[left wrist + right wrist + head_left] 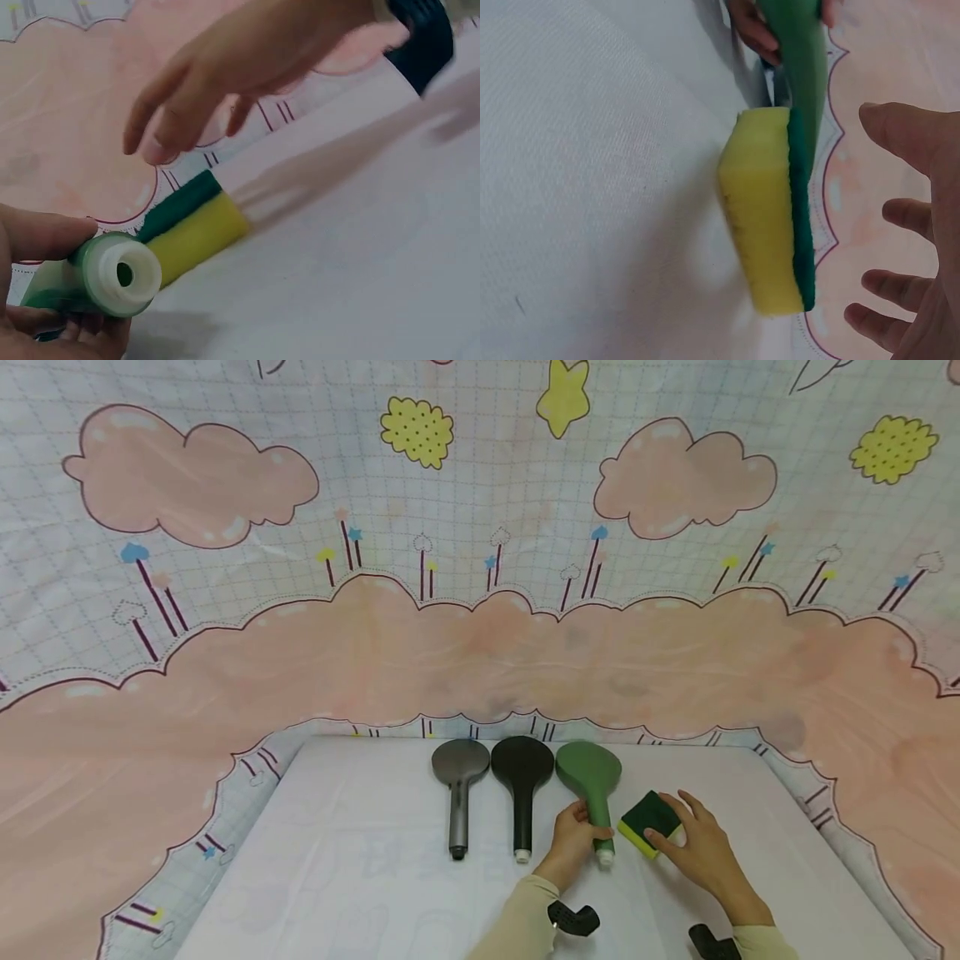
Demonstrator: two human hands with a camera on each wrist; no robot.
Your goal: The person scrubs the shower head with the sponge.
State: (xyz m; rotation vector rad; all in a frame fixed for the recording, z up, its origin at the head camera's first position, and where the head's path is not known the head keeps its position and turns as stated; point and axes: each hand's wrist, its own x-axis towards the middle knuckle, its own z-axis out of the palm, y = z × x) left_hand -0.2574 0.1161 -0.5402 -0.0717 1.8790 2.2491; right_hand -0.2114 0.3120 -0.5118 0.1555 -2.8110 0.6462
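My left hand [568, 843] grips the handle of a green shower head [588, 767], which lies at the right end of a row of three. In the left wrist view the white threaded end [135, 274] of that handle sticks out between thumb and fingers. Just right of it sits a sponge [649, 820], yellow with a dark green scouring layer on top. Over the sponge hovers my right hand [705, 852], fingers spread; the right wrist view shows a gap between its fingertips [881, 124] and the sponge.
A black shower head [522, 764] and a grey one [460, 764] lie left of the green one, handles toward me. They rest on a white table [337, 860]. Behind it hangs a cloth [480, 652] printed with clouds and stars. Dark bands [573, 918] circle both wrists.
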